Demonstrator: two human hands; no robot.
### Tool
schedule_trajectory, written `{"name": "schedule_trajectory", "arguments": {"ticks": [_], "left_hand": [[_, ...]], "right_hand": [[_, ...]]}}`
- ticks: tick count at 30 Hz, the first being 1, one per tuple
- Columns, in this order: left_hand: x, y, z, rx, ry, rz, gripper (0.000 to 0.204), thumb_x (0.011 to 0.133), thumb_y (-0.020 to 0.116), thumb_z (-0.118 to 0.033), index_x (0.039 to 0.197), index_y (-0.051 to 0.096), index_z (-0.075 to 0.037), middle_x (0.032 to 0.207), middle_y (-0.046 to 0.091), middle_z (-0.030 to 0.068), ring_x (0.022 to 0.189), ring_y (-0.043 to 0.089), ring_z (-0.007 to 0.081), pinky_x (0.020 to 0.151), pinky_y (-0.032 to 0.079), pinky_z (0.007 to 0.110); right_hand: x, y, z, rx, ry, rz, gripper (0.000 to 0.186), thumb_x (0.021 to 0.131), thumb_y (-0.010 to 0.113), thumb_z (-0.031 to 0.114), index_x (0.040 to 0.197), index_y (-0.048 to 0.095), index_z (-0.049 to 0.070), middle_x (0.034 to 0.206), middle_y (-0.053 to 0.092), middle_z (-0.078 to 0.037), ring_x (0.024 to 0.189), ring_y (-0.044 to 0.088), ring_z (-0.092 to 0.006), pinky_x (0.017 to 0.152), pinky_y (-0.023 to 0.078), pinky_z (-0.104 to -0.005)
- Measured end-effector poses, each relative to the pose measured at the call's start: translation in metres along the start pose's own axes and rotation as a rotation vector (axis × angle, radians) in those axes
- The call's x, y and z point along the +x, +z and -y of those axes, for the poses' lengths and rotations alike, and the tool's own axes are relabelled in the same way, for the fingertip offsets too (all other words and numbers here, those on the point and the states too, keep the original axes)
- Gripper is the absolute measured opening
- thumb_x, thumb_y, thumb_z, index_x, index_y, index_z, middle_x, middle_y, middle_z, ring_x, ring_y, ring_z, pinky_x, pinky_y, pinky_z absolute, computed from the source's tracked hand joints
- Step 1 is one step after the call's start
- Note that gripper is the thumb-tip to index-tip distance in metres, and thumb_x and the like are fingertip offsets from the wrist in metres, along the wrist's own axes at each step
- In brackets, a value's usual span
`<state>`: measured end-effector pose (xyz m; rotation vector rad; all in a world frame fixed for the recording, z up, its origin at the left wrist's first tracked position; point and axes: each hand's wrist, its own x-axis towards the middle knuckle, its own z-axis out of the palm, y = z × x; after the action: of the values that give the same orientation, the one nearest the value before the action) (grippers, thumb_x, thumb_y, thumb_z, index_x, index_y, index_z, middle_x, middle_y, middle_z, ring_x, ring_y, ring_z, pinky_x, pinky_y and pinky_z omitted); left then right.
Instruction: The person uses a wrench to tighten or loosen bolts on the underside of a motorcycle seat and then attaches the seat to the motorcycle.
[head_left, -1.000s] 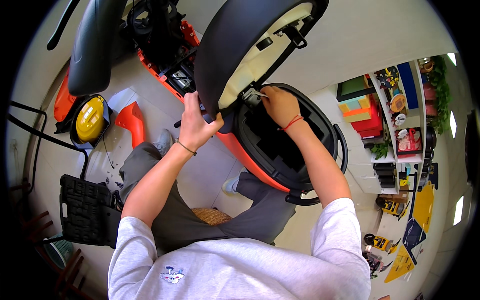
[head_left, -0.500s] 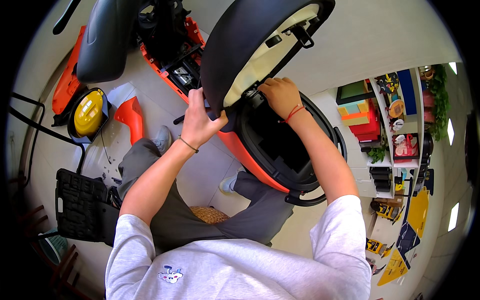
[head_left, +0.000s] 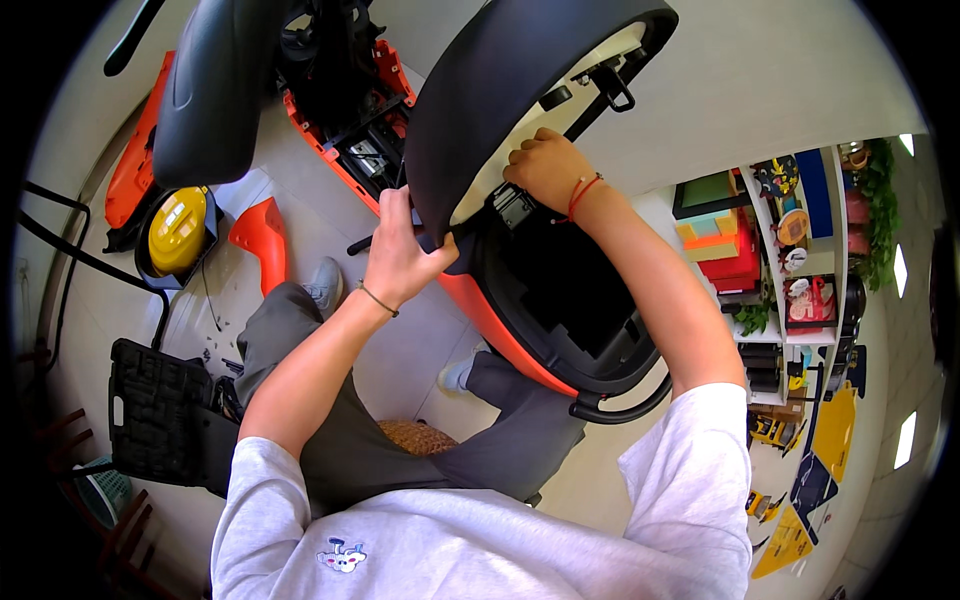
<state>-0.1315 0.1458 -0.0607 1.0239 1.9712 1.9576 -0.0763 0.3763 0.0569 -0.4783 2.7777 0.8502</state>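
A black scooter seat (head_left: pixel 455 110) is tipped up above the storage compartment (head_left: pixel 585 290) of an orange and black scooter body (head_left: pixel 490 325). My left hand (head_left: pixel 405 250) is closed at the seat's lower left edge, its thumb stretched toward the body's rim. My right hand (head_left: pixel 550 172) is curled against the pale underside (head_left: pixel 600 50) of the seat, just above the metal hinge (head_left: pixel 513 207). Its fingertips are hidden, so what they hold, if anything, cannot be seen. A black latch loop (head_left: pixel 618 92) hangs from the seat's upper end.
Left of the scooter are a yellow helmet-like shell (head_left: pixel 178 230) in a black tray, an orange panel (head_left: pixel 262 240) and small loose parts on the floor. A black tool case (head_left: pixel 155 415) stands open at lower left. Shelves (head_left: pixel 800 255) with boxes and plants line the right.
My right hand has moved up from the hinge area to the seat's underside, exposing the hinge. The seat has shifted slightly to the right; my left hand stays nearly in place.
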Motion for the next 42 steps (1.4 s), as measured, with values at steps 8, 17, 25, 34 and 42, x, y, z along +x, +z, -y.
{"name": "schedule_trajectory", "arguments": {"ticks": [8,17,25,34,42], "left_hand": [[0.000,0.001,0.001,0.011,-0.039,0.024,0.057,0.071,0.073,-0.011,0.119,0.046,0.004,0.106,0.044,0.0149,0.091,0.058,0.0290,0.079,0.059,0.036],[0.001,-0.003,-0.004,0.052,0.010,0.027,0.059,0.072,0.073,-0.010,0.122,0.045,0.004,0.109,0.045,0.0157,0.095,0.062,0.0303,0.082,0.061,0.036],[0.002,-0.001,0.002,0.127,0.105,-0.010,0.056,0.070,0.074,-0.009,0.118,0.046,0.003,0.107,0.046,0.0154,0.092,0.062,0.0310,0.080,0.061,0.037],[0.001,0.002,-0.003,0.016,0.006,-0.007,0.052,0.070,0.073,-0.007,0.114,0.047,0.002,0.105,0.046,0.0152,0.089,0.062,0.0312,0.079,0.060,0.037],[0.001,0.003,-0.003,0.006,0.000,0.005,0.052,0.070,0.073,-0.007,0.114,0.047,0.001,0.104,0.044,0.0147,0.088,0.060,0.0309,0.078,0.060,0.037]], "right_hand": [[0.004,0.001,0.005,-0.068,-0.173,-0.073,0.006,0.074,0.062,0.016,0.068,0.062,0.016,0.072,0.059,0.003,0.077,0.060,-0.0160,0.077,0.045,-0.0303],[-0.024,0.052,-0.003,0.392,0.151,-0.060,0.010,0.084,0.059,0.013,0.083,0.068,0.013,0.083,0.068,-0.003,0.083,0.064,-0.0229,0.081,0.046,-0.0349],[-0.040,0.079,0.014,0.771,0.440,-0.239,0.012,0.083,0.068,0.018,0.092,0.073,0.010,0.090,0.071,-0.008,0.085,0.066,-0.0294,0.077,0.053,-0.0396],[-0.051,0.078,0.078,0.687,0.783,-0.318,0.014,0.086,0.069,0.021,0.096,0.072,0.012,0.087,0.069,-0.006,0.078,0.067,-0.0289,0.070,0.053,-0.0382],[-0.053,0.082,0.094,0.688,0.795,-0.546,0.010,0.083,0.069,0.013,0.093,0.071,0.010,0.087,0.064,-0.007,0.081,0.064,-0.0283,0.070,0.053,-0.0390]]}}
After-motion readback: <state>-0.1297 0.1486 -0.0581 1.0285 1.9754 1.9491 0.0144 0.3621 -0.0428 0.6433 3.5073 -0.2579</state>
